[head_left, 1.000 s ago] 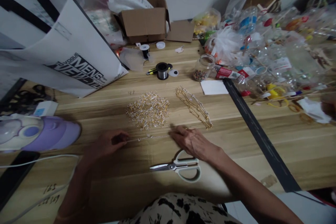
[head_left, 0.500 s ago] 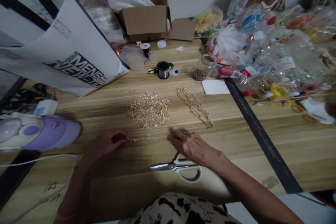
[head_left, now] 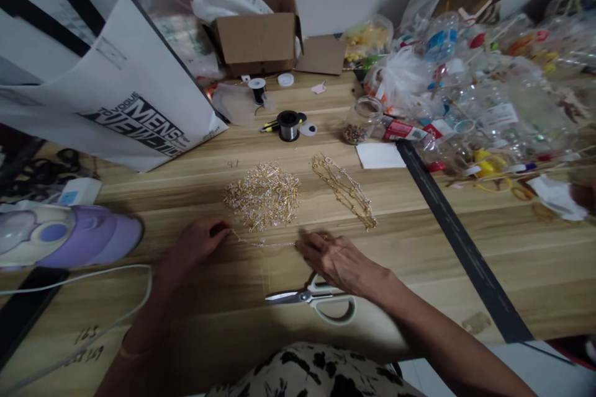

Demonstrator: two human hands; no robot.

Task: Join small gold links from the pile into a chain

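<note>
A thin silver chain (head_left: 267, 244) runs between my hands, sagging a little. My left hand (head_left: 205, 237) pinches its left end, and the fingers of my right hand (head_left: 328, 254) are closed on its right end at the table. Just beyond the chain lies a heap of small gold and silver pieces (head_left: 264, 195). Several gold and silver chains (head_left: 347, 192) lie in a bundle to the right of the heap. Scissors (head_left: 310, 298) with pale handles rest below my right hand, blades pointing left.
Wire spools (head_left: 288, 126), a jar of beads (head_left: 362, 121) and a cardboard box (head_left: 256, 40) stand farther back. A white paper bag (head_left: 153, 87) and a purple object (head_left: 102, 236) are at left. A dark strip (head_left: 460, 239) and plastic bottles (head_left: 503, 115) are at right.
My left hand has moved slightly up and right with its end of the chain, which has gone from nearly straight to sagging. My right hand has barely moved.
</note>
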